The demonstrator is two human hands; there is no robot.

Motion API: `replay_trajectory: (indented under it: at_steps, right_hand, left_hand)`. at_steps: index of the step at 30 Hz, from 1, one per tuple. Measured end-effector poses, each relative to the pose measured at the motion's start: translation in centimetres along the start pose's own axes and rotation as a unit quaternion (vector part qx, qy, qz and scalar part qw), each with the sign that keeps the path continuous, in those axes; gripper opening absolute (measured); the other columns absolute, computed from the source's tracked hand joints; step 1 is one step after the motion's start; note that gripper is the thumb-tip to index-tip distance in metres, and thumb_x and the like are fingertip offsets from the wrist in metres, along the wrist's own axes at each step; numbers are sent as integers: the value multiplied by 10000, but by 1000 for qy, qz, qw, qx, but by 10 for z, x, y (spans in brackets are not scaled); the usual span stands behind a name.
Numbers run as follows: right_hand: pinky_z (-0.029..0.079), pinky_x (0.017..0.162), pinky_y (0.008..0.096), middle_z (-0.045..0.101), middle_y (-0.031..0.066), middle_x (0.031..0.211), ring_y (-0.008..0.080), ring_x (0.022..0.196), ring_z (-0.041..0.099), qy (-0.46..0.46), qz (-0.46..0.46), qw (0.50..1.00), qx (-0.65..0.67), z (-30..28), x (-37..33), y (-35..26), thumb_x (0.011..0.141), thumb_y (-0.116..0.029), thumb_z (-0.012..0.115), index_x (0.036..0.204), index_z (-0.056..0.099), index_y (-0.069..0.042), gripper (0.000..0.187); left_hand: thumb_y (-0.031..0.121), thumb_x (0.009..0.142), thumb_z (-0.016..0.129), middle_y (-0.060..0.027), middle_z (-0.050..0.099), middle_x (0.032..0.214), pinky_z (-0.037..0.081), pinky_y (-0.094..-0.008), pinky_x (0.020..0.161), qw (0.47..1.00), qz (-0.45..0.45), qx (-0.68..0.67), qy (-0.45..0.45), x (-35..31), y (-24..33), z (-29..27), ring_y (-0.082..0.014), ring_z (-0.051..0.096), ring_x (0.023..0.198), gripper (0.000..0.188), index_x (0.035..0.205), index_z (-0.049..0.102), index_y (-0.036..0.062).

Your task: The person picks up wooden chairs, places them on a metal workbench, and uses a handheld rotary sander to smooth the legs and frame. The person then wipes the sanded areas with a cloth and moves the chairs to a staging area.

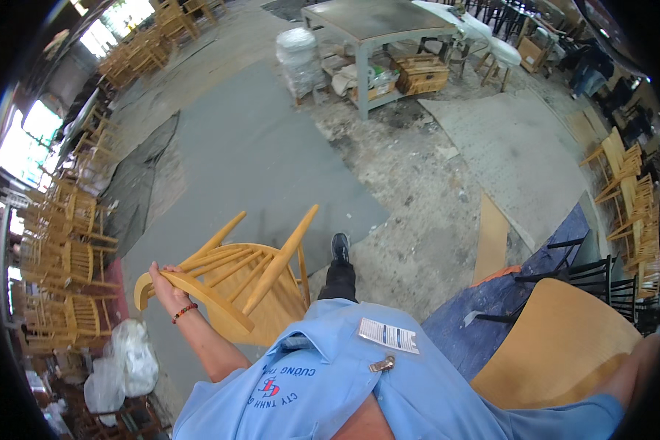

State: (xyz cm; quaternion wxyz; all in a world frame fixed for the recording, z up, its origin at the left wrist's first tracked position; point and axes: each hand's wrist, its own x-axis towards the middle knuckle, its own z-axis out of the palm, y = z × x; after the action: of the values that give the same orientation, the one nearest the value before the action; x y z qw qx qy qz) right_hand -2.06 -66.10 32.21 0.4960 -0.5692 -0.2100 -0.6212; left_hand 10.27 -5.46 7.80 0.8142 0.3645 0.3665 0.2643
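Note:
My left hand [167, 290] is closed round the curved top rail of a light wooden spindle-back chair [213, 304], near the rail's left end. The chair is at my left side, tilted, with its spindles and seat showing beyond the rail. A beaded bracelet is on that wrist. At the lower right, my right forearm runs out at the picture's edge, so the right hand is out of sight. Nearest that arm is a broad light wooden panel [557, 345] with rounded corners. Whether the right hand touches it cannot be seen.
Black spindle-back chairs [590, 282] stand beyond the panel on a blue sheet [455, 345]. Stacked wooden chairs [73, 257] line the left; more stand at right [638, 220]. Ahead is a grey-legged table [381, 20], with a plastic-wrapped stack [299, 62] beside it. Grey sheets [249, 161] cover the floor.

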Motion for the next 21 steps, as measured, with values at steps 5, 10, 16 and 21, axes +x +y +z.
replay_trajectory:
  at_steps: [5,10,16,21]
  right_hand:
    - [188,1129,527,193,199,1566,363,1418,228,-2,68,991,-114,44,29,126,897,-468,554,1482,299,-73,750]
    - [198,1129,517,205,197,1563,357,1417,237,2,131,963,-234,61,59,221,898,-462,558,1479,308,-69,745]
    - [210,1129,505,220,195,1559,350,1416,249,-7,183,933,-309,49,93,347,898,-455,562,1476,318,-64,739]
    - [220,1129,495,233,193,1555,345,1416,258,-30,199,924,-325,22,138,483,899,-448,565,1473,326,-60,733]
  left_hand:
    - [292,930,604,-54,490,631,473,-311,475,994,-46,73,-70,97,-85,164,-179,497,525,329,755,438,68]
    - [258,911,626,-65,486,635,466,-321,476,982,-97,137,-88,118,-194,320,-181,496,522,304,775,459,44]
    - [219,877,642,-72,497,660,466,-331,452,977,-92,159,-105,139,-292,458,-175,502,514,272,794,472,23]
    - [202,846,651,-72,499,684,459,-327,434,974,-84,194,-86,151,-376,560,-183,513,506,253,812,462,38]
